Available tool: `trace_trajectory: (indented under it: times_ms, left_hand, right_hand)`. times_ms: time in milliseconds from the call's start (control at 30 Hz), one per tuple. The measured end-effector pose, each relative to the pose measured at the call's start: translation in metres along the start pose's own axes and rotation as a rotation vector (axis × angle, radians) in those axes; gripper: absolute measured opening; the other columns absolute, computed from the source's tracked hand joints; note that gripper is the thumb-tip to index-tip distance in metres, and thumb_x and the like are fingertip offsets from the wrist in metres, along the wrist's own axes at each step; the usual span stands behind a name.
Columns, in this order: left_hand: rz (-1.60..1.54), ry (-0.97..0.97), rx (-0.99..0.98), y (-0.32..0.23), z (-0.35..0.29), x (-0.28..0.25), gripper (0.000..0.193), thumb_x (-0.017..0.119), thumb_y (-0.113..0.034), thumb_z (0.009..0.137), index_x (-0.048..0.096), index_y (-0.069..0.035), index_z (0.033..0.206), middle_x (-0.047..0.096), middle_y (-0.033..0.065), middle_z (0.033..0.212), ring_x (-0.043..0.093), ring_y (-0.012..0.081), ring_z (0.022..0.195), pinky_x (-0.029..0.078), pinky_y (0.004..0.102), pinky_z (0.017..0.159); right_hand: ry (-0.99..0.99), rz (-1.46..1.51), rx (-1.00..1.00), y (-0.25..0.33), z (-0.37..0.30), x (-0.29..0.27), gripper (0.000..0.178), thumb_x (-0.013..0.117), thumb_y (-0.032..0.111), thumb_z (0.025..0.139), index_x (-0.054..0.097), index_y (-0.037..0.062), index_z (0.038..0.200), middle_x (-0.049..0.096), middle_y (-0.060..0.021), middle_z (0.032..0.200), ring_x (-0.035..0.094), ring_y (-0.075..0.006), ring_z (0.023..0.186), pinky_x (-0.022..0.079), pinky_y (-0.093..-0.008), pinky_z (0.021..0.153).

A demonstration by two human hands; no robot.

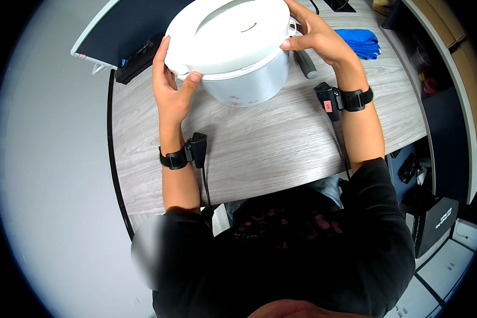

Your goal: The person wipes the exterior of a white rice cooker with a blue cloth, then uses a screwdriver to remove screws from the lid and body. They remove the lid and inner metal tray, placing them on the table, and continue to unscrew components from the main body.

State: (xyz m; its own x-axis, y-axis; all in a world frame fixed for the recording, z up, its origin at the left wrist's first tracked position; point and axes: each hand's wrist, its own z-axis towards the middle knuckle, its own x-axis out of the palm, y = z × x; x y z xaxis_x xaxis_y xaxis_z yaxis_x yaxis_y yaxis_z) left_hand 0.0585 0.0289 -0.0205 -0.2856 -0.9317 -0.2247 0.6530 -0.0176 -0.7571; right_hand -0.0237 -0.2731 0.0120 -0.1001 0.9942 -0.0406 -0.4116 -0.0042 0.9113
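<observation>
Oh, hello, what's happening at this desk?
A person has both bare hands on a white pot: the left hand grips its left side, the right hand its right. The lid is on. To the right, a grey-handled tool and a blue cloth lie on the desk. Whether the pot is slightly lifted, I can't tell.
</observation>
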Motion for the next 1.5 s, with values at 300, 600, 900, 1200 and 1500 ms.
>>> trace_trajectory:
  times_ms: [300, 600, 900, 1200, 1500]
  left_hand:
    - [0.021, -0.017, 0.01, 0.004, 0.003, -0.002, 0.098, 0.085, -0.048, 0.076, 0.038, -0.002, 0.15, 0.041, 0.0255, 0.149, 0.043, 0.037, 0.138, 0.036, 0.0476, 0.115]
    - [-0.057, -0.023, 0.038, 0.0, 0.004, 0.003, 0.098, 0.087, -0.046, 0.074, 0.039, -0.002, 0.148, 0.047, 0.0225, 0.144, 0.048, 0.0327, 0.134, 0.039, 0.0444, 0.113]
    - [0.002, -0.043, 0.074, -0.004, 0.009, -0.011, 0.098, 0.084, -0.052, 0.076, 0.04, -0.002, 0.148, 0.049, 0.02, 0.142, 0.049, 0.0321, 0.133, 0.041, 0.0437, 0.112]
    - [0.086, -0.171, 0.053, -0.013, 0.003, -0.109, 0.079, 0.043, -0.063, 0.099, 0.037, 0.0, 0.147, 0.055, 0.0174, 0.136, 0.059, 0.0295, 0.122, 0.047, 0.0414, 0.104]
    - [0.203, -0.307, -0.421, -0.029, -0.076, -0.226, 0.077, 0.021, -0.064, 0.104, 0.047, 0.0, 0.138, 0.066, 0.0164, 0.118, 0.068, 0.0235, 0.098, 0.052, 0.0345, 0.088]
  right_hand:
    - [-0.039, 0.061, 0.013, -0.004, -0.001, 0.0, 0.108, 0.075, -0.006, 0.062, 0.024, 0.0009, 0.157, 0.035, -0.0161, 0.157, 0.029, -0.024, 0.146, 0.019, -0.0325, 0.12]
    - [-0.087, -0.017, -0.222, 0.001, 0.004, 0.003, 0.111, 0.079, 0.002, 0.06, 0.024, 0.0003, 0.156, 0.037, -0.0149, 0.155, 0.034, -0.0252, 0.145, 0.023, -0.0353, 0.12]
    - [-0.115, -0.136, -0.221, 0.007, 0.004, 0.014, 0.108, 0.082, 0.01, 0.069, 0.02, 0.0007, 0.157, 0.033, -0.0177, 0.158, 0.03, -0.0266, 0.147, 0.021, -0.0359, 0.12]
    - [-0.076, -0.663, -0.347, 0.078, 0.035, 0.086, 0.09, 0.08, 0.016, 0.079, 0.032, 0.0009, 0.153, 0.042, -0.0234, 0.149, 0.039, -0.0327, 0.141, 0.031, -0.0375, 0.116]
    - [-0.06, -0.817, -0.607, 0.024, 0.097, 0.216, 0.063, 0.075, 0.021, 0.083, 0.05, 0.0027, 0.139, 0.059, -0.0179, 0.111, 0.059, -0.0295, 0.102, 0.049, -0.0376, 0.09]
